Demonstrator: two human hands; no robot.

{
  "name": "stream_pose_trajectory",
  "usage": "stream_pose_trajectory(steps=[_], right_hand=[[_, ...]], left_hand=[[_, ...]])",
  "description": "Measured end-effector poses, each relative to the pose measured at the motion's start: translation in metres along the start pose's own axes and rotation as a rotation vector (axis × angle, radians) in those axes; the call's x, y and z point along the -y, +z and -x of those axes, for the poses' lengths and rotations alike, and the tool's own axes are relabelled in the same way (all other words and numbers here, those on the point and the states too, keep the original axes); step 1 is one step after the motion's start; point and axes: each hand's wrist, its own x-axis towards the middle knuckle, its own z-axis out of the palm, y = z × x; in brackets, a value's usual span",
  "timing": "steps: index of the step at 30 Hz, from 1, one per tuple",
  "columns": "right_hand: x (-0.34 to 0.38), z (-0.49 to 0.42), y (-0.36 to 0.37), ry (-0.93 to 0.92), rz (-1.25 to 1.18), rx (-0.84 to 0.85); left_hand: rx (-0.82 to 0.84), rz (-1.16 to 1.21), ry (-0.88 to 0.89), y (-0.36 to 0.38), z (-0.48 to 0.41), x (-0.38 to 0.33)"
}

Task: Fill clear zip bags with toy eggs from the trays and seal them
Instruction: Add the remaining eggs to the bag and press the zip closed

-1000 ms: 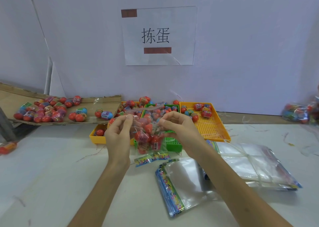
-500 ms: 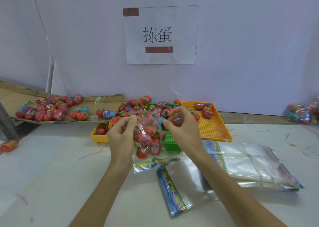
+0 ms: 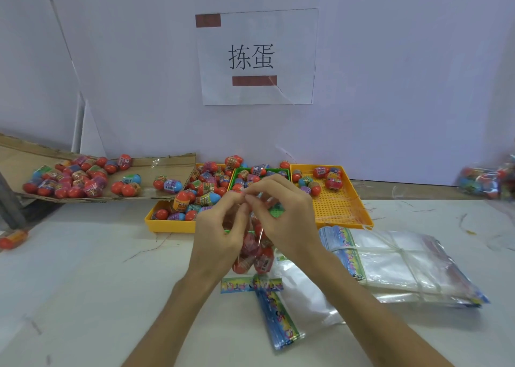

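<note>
Both hands pinch the top edge of the filled zip bag (image 3: pixel 255 252), left hand (image 3: pixel 221 227) & right hand (image 3: pixel 287 221) fingertips nearly touching at center, bag hanging straight down w/ long axis vertical above the bench (image 3: pixel 83 283), in front of the trays (image 3: pixel 334 207).

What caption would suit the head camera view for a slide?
Both hands, left hand and right hand, pinch the top of a clear zip bag of red toy eggs before yellow plastic trays.
</note>
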Motion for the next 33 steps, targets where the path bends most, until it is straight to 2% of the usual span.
stream_pose_trajectory(steps=[17, 33], right_hand=[[0.0013, 0.0003, -0.0028, -0.094, 0.116, 0.033], [0.0077, 0.0000, -0.0033, -0.011, 0.071, 0.083]], left_hand=[[0.033, -0.131, 0.093, -0.0017, 0.0013, 0.0062], [0.032, -0.162, 0.107, 0.0010, 0.0022, 0.0069]])
